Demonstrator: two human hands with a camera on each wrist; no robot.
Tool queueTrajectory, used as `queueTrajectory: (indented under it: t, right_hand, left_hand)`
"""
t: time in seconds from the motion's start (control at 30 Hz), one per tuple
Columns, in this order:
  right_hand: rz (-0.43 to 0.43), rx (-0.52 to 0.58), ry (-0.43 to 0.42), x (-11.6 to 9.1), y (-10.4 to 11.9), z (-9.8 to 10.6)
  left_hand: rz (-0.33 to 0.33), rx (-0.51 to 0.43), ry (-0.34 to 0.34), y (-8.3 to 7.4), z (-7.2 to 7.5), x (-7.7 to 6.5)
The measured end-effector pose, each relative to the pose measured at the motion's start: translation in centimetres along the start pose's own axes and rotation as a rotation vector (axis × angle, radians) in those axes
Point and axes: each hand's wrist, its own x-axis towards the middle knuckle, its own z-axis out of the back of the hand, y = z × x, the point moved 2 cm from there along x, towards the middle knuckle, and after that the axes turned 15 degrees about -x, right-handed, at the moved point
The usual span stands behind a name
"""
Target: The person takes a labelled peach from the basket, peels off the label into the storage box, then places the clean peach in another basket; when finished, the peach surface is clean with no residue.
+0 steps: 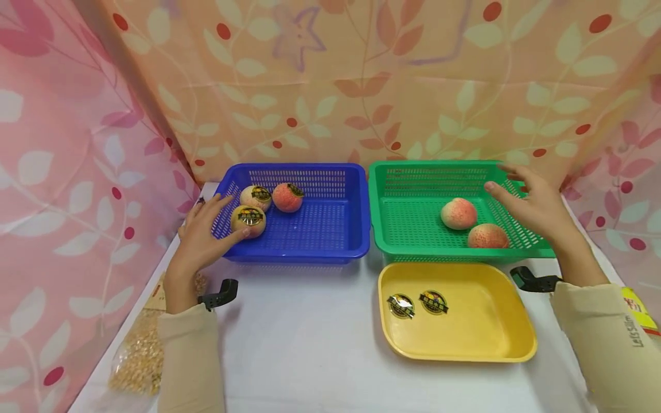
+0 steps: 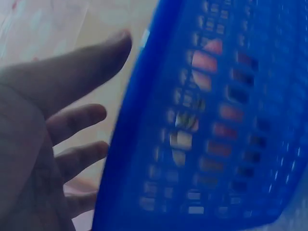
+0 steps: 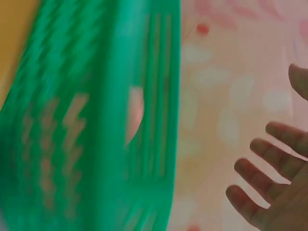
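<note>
My left hand point(image 1: 203, 232) hovers at the left rim of the blue basket point(image 1: 330, 229), fingers spread and holding nothing. Its thumb overlaps the nearest peach point(image 1: 248, 221) in the head view. Behind that one sit a pale peach point(image 1: 253, 198) and a redder peach point(image 1: 287, 198); all three carry dark and gold stickers. My right hand point(image 1: 537, 206) is held over the right side of the green basket point(image 1: 408, 223), its fingers apart and nothing in them. Two peaches without visible stickers lie in that basket, one point(image 1: 458, 214) farther back and one point(image 1: 488, 236) by the front wall.
In front of the green basket stands a yellow tray point(image 1: 459, 338) with two round stickers point(image 1: 434, 302) on its bottom. A clear bag of grain-like bits point(image 1: 136, 353) lies beside the left forearm. A yellow packet point(image 1: 640, 310) shows at the right edge. Patterned cloth point(image 1: 361, 86) hangs behind.
</note>
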Motion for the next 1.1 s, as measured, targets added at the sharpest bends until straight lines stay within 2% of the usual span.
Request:
queueTrajectory:
  t: [0.27,0.43,0.6,0.8,1.1]
  right_hand:
    - [0.173,0.139,0.094,2.9,7.7,-2.3]
    - [0.261,0.205,0.153,4.9,11.6,-4.5]
    - [0.311,0.263,0.202,6.4,13.9,-6.9]
    - [0.341,0.337,0.221,7.6,15.8,-9.3]
    - [0.361,0.426,0.265,10.2,19.1,-12.6]
  left_hand:
    - [0.079,-0.008,0.057,2.3,0.9,-0.5]
    - [0.112,-0.042,0.072,3.4,1.0,-0.7]
    - [0.117,-0.078,0.073,4.0,1.2,-0.8]
    - [0.149,-0.116,0.084,4.7,1.5,-1.1]
    - [0.175,-0.155,0.103,4.8,1.8,-1.3]
